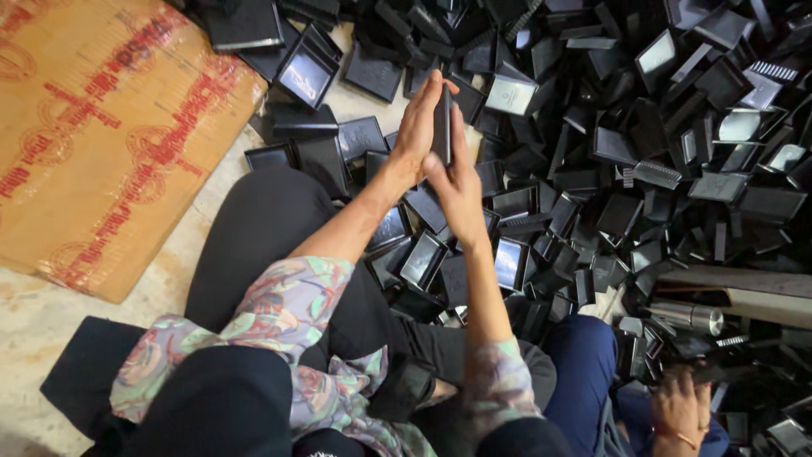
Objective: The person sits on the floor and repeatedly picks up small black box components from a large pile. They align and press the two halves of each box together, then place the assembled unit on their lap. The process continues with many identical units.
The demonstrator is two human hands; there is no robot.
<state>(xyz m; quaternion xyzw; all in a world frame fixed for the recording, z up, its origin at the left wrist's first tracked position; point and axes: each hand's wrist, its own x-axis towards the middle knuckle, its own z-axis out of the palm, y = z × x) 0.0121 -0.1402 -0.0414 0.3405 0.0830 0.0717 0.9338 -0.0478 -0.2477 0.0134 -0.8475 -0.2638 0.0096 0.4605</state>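
I press a flat black plastic piece (442, 125) on edge between my two palms, above a heap of the same parts. My left hand (417, 127) lies against its left face, fingers stretched upward. My right hand (458, 182) closes on it from the right and below. Both forearms reach out from patterned sleeves. A big pile of black square plastic trays and lids (643, 144) spreads ahead and to the right. Several open trays (420, 258) lie just under my wrists.
A brown cardboard sheet with red print (101, 127) lies flat on the left on a pale concrete floor (34, 317). Another person's hand with a bangle (679, 410) rests at the lower right, near a metal cylinder (689, 316) and a wooden plank (744, 292).
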